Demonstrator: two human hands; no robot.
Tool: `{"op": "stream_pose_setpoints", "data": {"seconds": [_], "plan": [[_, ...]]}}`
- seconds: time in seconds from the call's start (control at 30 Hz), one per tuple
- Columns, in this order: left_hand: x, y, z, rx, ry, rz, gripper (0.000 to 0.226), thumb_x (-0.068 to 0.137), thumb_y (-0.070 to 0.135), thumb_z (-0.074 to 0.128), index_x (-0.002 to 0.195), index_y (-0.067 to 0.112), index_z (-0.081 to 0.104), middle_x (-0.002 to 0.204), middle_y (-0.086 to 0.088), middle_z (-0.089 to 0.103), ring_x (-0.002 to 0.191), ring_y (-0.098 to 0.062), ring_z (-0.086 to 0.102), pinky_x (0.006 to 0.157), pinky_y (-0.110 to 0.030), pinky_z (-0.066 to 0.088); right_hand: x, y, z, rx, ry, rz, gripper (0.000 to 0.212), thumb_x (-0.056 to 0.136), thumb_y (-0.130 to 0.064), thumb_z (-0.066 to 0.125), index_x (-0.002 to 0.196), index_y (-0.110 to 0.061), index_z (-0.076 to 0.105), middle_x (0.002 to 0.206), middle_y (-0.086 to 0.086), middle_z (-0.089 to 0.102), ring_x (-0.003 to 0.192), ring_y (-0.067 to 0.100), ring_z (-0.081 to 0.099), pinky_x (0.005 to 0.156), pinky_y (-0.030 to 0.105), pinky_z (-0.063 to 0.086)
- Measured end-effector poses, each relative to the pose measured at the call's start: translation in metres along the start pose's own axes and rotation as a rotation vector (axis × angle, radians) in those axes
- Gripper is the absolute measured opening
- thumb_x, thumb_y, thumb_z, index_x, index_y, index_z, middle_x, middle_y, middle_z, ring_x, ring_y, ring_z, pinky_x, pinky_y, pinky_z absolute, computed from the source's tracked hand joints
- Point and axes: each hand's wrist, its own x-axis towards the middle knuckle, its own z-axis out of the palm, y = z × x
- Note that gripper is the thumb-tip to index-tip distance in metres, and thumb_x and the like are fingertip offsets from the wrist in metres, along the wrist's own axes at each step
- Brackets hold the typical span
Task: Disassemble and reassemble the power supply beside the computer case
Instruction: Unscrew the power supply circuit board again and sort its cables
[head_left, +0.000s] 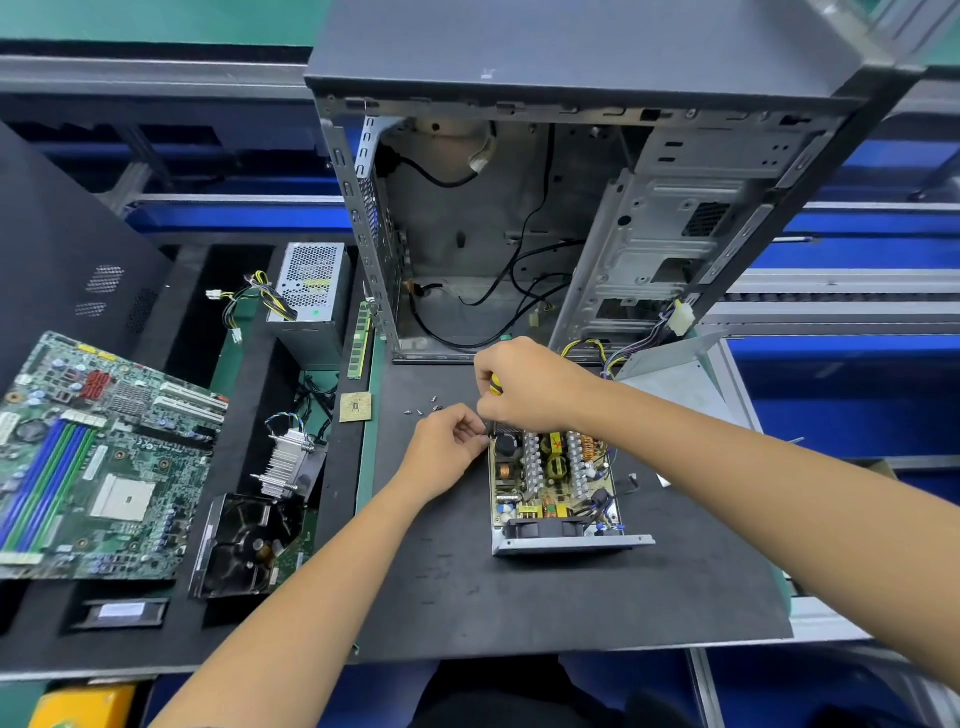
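Note:
The opened power supply (556, 483) lies on the black mat (519, 608) in front of the computer case (571, 218), its circuit board and heat sinks bare. My right hand (530, 387) grips a yellow-and-black screwdriver (494, 385) held upright over the supply's far left corner. My left hand (447, 452) pinches at that same corner, beside the screwdriver's tip. The tip itself is hidden by my fingers. The supply's grey metal cover (675, 379) lies to the right, with a wire bundle (623, 353) running to it.
Several loose screws (423, 408) and a CPU chip (356, 407) lie left of my hands. Further left are a second power supply (310, 291), a RAM stick (360, 340), a heat sink (288, 462), a fan (249, 545) and a motherboard (104, 462).

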Motion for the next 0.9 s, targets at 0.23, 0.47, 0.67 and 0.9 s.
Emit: {"op": "stream_pose_setpoints", "data": {"seconds": [0.23,0.47,0.67,0.9], "plan": [[0.003,0.001,0.000,-0.008,-0.013,-0.041,0.008,0.079,0.006,0.071,0.085,0.009,0.067,0.074,0.002,0.061,0.060,-0.004,0.046,0.064,-0.012,0.042,-0.002,-0.002,-0.001,0.006,0.003,-0.002,0.010,0.082,-0.025,0.060,0.079,-0.017,0.055,0.073,-0.006,0.050,0.058,0.009,0.044,0.048,0.027,0.030],[0.007,-0.001,0.001,0.003,-0.014,-0.051,0.009,0.077,0.005,0.071,0.084,0.009,0.068,0.072,0.006,0.060,0.061,-0.005,0.047,0.064,-0.013,0.043,0.000,-0.004,-0.001,-0.025,-0.016,-0.009,0.012,0.083,-0.025,0.060,0.081,-0.014,0.056,0.076,-0.003,0.054,0.062,0.013,0.048,0.049,0.027,0.032],[0.010,-0.006,0.002,-0.002,-0.064,-0.071,0.020,0.075,-0.008,0.059,0.084,0.009,0.066,0.071,0.005,0.059,0.057,-0.004,0.049,0.075,-0.026,0.051,0.001,-0.002,-0.003,-0.016,-0.030,-0.005,0.013,0.083,-0.026,0.061,0.082,-0.014,0.056,0.075,-0.002,0.055,0.058,0.010,0.044,0.048,0.026,0.030],[0.012,-0.003,-0.002,-0.026,-0.102,-0.084,0.030,0.075,-0.008,0.058,0.072,0.021,0.060,0.071,0.005,0.059,0.061,-0.006,0.057,0.064,-0.014,0.044,0.005,-0.002,-0.005,-0.002,-0.041,-0.005,0.013,0.084,-0.026,0.062,0.080,-0.015,0.056,0.074,-0.004,0.053,0.059,0.009,0.045,0.048,0.026,0.031]]}}
